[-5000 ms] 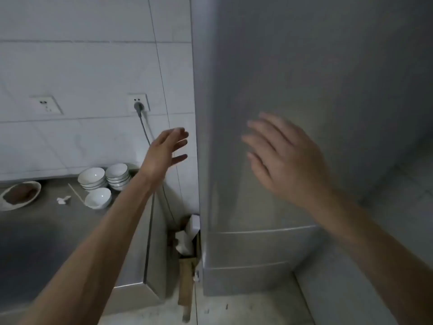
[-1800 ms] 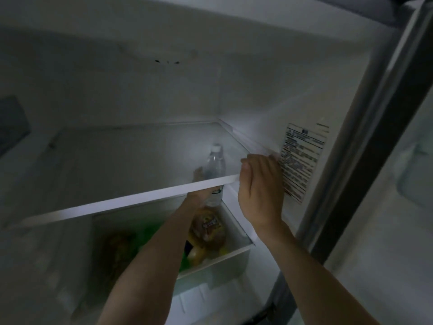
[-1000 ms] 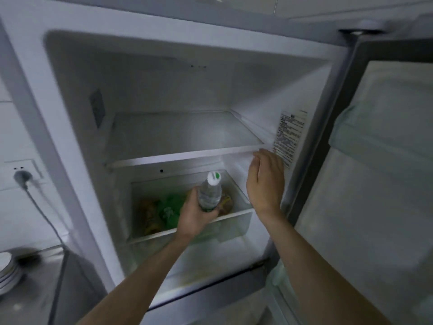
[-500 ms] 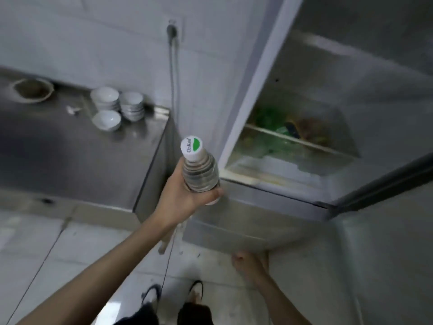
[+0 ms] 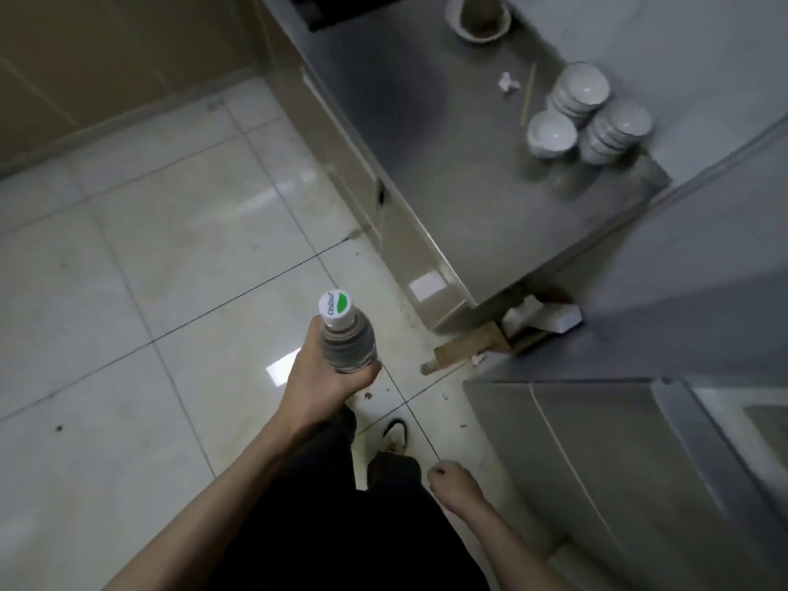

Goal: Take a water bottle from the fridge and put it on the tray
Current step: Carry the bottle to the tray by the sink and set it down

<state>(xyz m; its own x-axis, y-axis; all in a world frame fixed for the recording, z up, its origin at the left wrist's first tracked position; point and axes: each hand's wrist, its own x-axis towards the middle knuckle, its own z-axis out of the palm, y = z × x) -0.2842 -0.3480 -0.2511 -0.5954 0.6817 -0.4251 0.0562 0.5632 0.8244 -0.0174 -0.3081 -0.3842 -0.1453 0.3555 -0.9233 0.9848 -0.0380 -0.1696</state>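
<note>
Below, floor (image 5: 149,258): pale glossy tiles with dark grout lines, some crumbs and stains near the counter's foot.
Fridge (image 5: 639,454): grey body along the right edge, its lower front nearest the person; whether the door is open cannot be told from this angle.
Counter (image 5: 460,177): steel top running from the upper middle to the right, just beside the fridge.
Legs (image 5: 341,526): dark trousers at the bottom middle, a sandalled foot just ahead of them.
Left hand (image 5: 324,377): grip wrapped closed around the body of the water bottle, fingers curled round its right side, held out over the floor.
Right hand (image 5: 454,484): hangs low beside the legs, fingers loosely curled, holding nothing.
Water bottle (image 5: 347,343): clear, upright in the left hand, seen from above, well apart from the counter and fridge.
Bowls (image 5: 584,113): 2 white stacks and 1 single bowl, grouped at the counter's far right end.
Dish (image 5: 477,14): shallow, brownish inside, at the counter's top edge.
Cap (image 5: 335,303): white with a green mark and printed lettering.
Chopstick (image 5: 528,93): thin, lying left of the bowls, a crumpled white scrap near it.
</note>
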